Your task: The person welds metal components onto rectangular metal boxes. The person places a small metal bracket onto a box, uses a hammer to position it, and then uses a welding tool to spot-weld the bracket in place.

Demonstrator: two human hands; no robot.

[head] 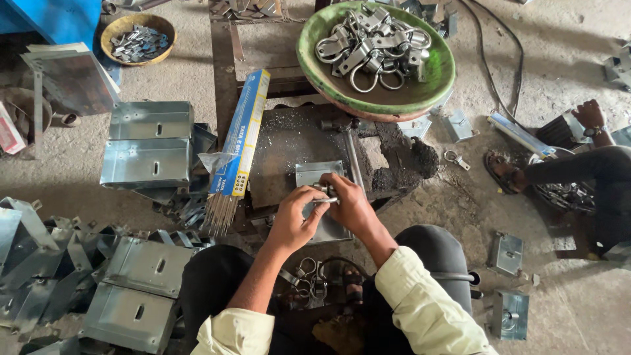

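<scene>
Hands [325,207] on flat galvanized plate [320,176]

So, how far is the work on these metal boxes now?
Done, it seems: two boxes with rings lie at the right. In hand: left hand and right hand hold a ring piece on one box. Left: plain boxes stacked and a bowl of rings.
</scene>
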